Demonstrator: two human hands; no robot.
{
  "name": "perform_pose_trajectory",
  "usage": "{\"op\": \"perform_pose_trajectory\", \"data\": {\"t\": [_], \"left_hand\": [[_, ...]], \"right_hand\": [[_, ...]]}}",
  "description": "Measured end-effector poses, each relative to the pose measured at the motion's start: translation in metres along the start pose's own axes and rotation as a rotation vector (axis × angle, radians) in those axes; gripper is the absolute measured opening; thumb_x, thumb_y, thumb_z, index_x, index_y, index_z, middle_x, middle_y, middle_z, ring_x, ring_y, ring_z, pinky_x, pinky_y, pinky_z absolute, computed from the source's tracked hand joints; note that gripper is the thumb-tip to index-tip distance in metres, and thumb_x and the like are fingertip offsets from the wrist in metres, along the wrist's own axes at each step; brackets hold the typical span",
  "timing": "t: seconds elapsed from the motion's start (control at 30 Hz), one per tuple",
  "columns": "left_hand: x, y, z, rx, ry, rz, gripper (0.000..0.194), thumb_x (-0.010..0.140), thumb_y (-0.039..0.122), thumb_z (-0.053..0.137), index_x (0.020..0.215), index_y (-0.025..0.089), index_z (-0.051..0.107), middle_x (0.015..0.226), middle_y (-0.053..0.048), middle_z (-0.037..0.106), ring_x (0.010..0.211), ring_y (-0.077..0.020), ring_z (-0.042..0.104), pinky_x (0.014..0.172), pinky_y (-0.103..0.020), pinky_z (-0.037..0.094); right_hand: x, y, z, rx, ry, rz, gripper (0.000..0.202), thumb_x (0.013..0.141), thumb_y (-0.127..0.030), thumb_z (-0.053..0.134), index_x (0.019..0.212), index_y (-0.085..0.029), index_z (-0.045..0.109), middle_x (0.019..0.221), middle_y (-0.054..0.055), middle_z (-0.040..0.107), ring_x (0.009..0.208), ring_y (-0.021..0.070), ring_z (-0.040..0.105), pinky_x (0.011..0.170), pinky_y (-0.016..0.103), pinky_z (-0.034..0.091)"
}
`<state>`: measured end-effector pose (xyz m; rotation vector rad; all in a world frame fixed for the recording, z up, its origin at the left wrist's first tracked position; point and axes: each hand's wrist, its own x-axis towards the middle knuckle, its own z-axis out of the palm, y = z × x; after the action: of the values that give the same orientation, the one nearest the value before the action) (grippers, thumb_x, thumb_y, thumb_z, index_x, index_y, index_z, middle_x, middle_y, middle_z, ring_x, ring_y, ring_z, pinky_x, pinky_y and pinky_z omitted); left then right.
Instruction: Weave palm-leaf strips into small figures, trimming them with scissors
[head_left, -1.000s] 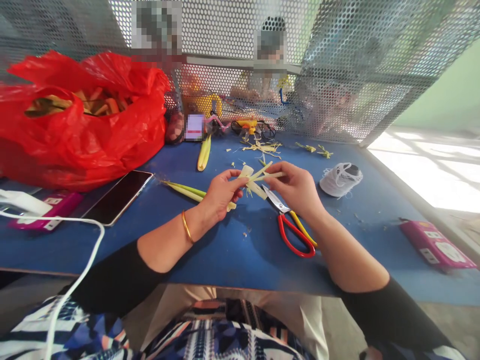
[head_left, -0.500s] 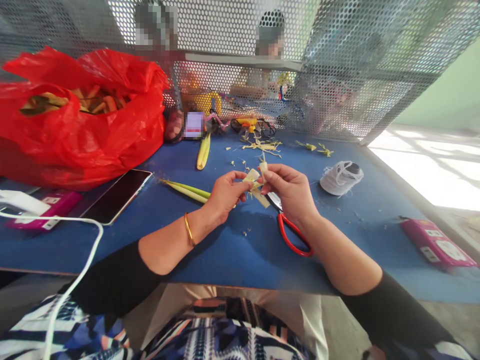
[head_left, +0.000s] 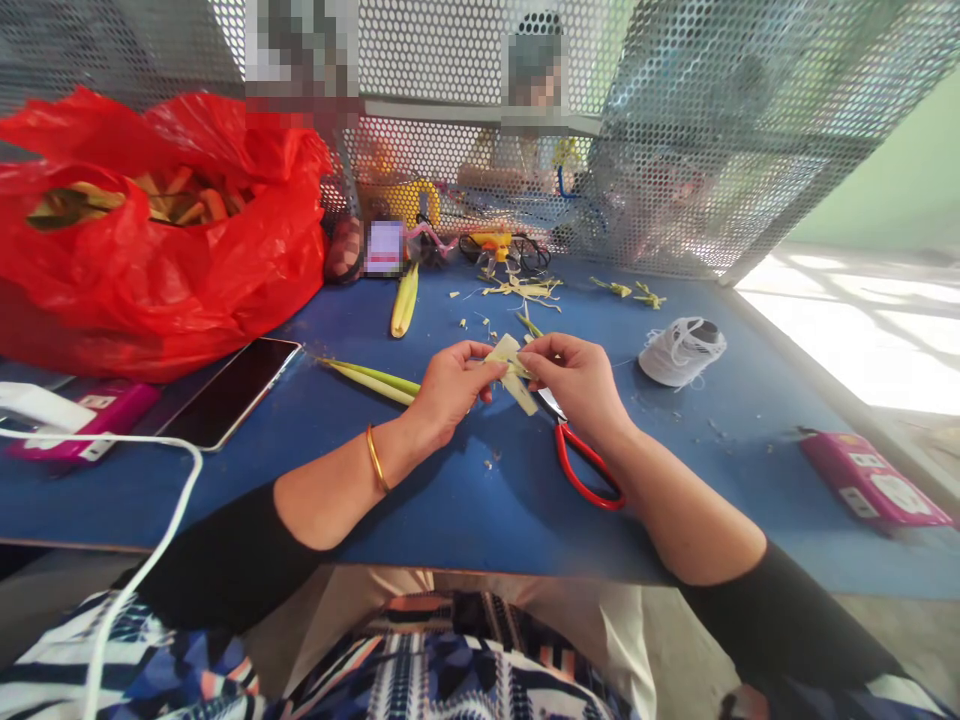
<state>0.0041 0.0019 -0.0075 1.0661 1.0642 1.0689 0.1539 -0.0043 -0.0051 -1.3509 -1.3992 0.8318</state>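
The near edge of the blue counter [head_left: 450, 530] runs just beyond the person's lap, and a strip of open surface lies between it and the hands. A white cable [head_left: 187, 490] crosses that edge at left. At far right, a magenta packet [head_left: 874, 480] lies close to the right edge. The red-handled scissors [head_left: 589, 478] lie partly hidden under the right hand [head_left: 574, 380] and wrist. The left hand [head_left: 454, 390] has a narrow grip, thumb and fingers pinching the pale strips [head_left: 519, 393]; the right hand's grip is likewise pinched on them. The strips cross between the fingertips, above the middle of the counter. A split green stalk [head_left: 375, 382] lies just left of the left hand, with a phone [head_left: 236, 392] farther left. Open room separates the right hand from the thread cone [head_left: 679, 353]. Beyond, a red bag [head_left: 255, 270] crowds the left; loose scraps [head_left: 525, 289] lie before the perforated screen [head_left: 465, 65] along the far side.
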Motion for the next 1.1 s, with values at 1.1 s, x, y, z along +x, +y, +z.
{"op": "perform_pose_trajectory", "data": {"t": [1.1], "left_hand": [[-0.003,-0.006,-0.004,0.446,-0.252,0.166,0.008,0.070,0.025,0.065,0.068,0.018,0.067,0.055,0.002,0.060,0.048,-0.0101,0.049,0.048,-0.021,0.036]], "right_hand": [[0.001,-0.009,-0.004,0.022,-0.174,0.169,0.021,0.060,-0.037,0.069,0.059,-0.018,0.060,0.049,-0.005,0.053,0.046,0.0087,0.045,0.046,0.023,0.033]]}}
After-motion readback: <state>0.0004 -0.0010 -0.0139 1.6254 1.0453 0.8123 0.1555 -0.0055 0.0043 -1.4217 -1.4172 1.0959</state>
